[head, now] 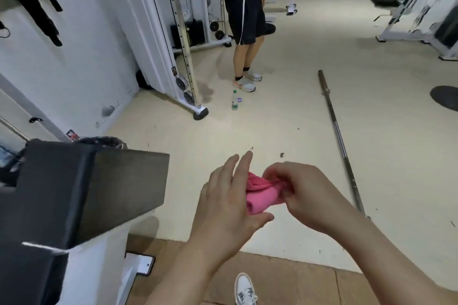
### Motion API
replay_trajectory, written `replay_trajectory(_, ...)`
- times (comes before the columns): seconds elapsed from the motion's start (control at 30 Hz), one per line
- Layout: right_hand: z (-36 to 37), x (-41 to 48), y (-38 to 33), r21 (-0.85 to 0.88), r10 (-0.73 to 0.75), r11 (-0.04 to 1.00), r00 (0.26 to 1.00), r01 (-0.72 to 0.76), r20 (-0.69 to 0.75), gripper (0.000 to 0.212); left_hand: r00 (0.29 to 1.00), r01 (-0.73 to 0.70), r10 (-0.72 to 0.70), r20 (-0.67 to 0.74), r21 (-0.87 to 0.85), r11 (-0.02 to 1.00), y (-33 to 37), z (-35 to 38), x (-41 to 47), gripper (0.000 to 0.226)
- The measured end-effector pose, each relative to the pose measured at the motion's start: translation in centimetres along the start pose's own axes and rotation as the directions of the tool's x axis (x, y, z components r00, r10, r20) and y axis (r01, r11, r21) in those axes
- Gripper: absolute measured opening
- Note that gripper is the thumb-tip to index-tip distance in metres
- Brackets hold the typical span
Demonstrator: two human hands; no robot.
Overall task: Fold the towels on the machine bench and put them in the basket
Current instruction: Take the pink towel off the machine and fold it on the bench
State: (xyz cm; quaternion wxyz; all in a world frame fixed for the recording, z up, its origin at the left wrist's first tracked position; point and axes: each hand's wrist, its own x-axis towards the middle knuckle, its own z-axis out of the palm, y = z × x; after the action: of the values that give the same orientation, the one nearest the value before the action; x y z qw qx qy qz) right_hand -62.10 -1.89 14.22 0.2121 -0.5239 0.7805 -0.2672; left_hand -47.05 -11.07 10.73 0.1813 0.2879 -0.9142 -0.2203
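Observation:
A small pink towel (pixel 261 195), rolled into a compact bundle, is held in the air between both hands, above the floor and to the right of the black padded machine bench (pixel 81 188). My left hand (pixel 228 203) cups the towel from the left and below, fingers straight and thumb under the bundle. My right hand (pixel 304 190) pinches the towel's right end with curled fingers. A dark basket rim (pixel 104 141) peeks out behind the bench's far edge.
Another person (pixel 245 20) stands ahead by a white cable machine (pixel 181 39). A water bottle (pixel 234 100) stands on the floor near their feet. A steel barbell (pixel 339 141) lies on the floor to the right. My shoe (pixel 244 290) shows at the bottom.

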Motion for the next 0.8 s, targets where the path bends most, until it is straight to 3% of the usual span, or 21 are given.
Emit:
replay_trajectory(0.13,-2.0,7.4,0.4,-0.108,-0.038,0.993,0.999,0.038,0.001,0.043,0.987,-0.009,0.021,-0.159,0.075,0.997,-1.7,0.2,6.4,0.051)
replay_trajectory(0.23,-3.3,12.3,0.4,-0.08,-0.054,0.995,0.993,0.062,0.1,0.036,0.961,-0.012,0.039,-0.273,0.101,0.995,-3.1,0.1,9.6,0.032)
replay_trajectory(0.37,-4.3,19.0,0.7,-0.131,-0.127,0.975,0.934,0.18,0.333,0.02,0.928,0.087,-0.041,-0.37,0.11,0.99,-5.4,0.2,13.2,0.026)
replay_trajectory(0.57,-5.2,32.4,2.4,-0.258,-0.147,0.889,0.77,0.378,0.62,0.035,0.823,0.36,-0.304,-0.48,0.027,0.932,-10.0,1.6,18.6,0.025)
replay_trajectory(0.8,-3.0,48.0,3.4,-0.11,-0.32,0.873,0.729,0.475,0.605,0.027,0.583,0.6,-0.661,-0.473,-0.298,0.743,-16.5,2.5,27.1,0.021)
